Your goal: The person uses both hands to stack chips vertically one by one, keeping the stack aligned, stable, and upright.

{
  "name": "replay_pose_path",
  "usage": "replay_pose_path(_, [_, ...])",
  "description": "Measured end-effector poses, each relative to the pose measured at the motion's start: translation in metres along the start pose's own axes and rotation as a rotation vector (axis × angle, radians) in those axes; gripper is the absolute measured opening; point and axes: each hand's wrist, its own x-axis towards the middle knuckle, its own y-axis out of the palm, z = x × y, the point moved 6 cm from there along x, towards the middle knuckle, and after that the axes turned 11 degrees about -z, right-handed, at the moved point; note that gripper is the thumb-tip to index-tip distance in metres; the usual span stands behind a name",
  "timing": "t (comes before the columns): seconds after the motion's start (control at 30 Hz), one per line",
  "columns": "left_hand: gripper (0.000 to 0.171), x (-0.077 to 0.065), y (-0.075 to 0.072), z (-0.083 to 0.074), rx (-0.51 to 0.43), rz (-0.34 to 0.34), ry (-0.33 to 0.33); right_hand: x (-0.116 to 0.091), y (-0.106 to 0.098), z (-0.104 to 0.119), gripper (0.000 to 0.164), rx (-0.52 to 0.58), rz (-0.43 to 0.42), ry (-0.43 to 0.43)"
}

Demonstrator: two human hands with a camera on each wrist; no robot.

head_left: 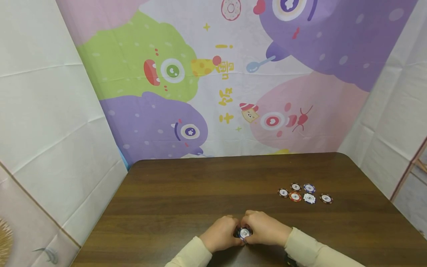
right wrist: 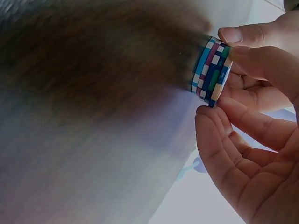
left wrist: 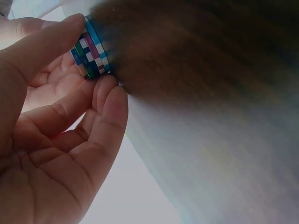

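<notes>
A short stack of poker chips [head_left: 245, 233] stands on the wooden table near its front, between both hands. White, blue, purple and green blocks mark the chips' edges [left wrist: 93, 53] in the left wrist view. My left hand [head_left: 221, 234] curls round the stack's left side, thumb and fingertips at its rim. From the other side my right hand [head_left: 267, 228] pinches the same stack [right wrist: 211, 72], its fingers curled. The top chip has a pale centre with a dark, blue-marked rim. Parts of the stack are hidden behind the fingers.
Several loose poker chips lie flat to the right, among them a red one [head_left: 295, 196], a white one [head_left: 309, 198], a blue one [head_left: 309, 188] and a dark one apart [head_left: 326, 198]. Behind the table [head_left: 200, 185] hangs a cartoon-printed cloth [head_left: 230, 141].
</notes>
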Motion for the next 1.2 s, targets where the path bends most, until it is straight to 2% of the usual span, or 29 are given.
replay_pose_path(0.53, [0.026, 0.001, 0.0, 0.0, -0.025, -0.017, 0.011, -0.001, -0.002, 0.0, 0.022, 0.003, -0.024, -0.018])
replay_pose_path(0.8, [0.026, 0.0, -0.001, 0.0, -0.022, -0.012, 0.0, -0.002, -0.012, -0.008, 0.024, 0.038, -0.04, 0.041])
replay_pose_path(1.03, [0.03, 0.0, 0.0, 0.0, 0.002, -0.003, -0.017, -0.006, -0.027, -0.024, 0.032, 0.037, -0.077, 0.099])
replay_pose_path(1.2, [0.033, 0.0, -0.001, 0.0, 0.025, -0.013, -0.007, -0.007, -0.04, -0.036, 0.033, 0.028, -0.12, 0.136])
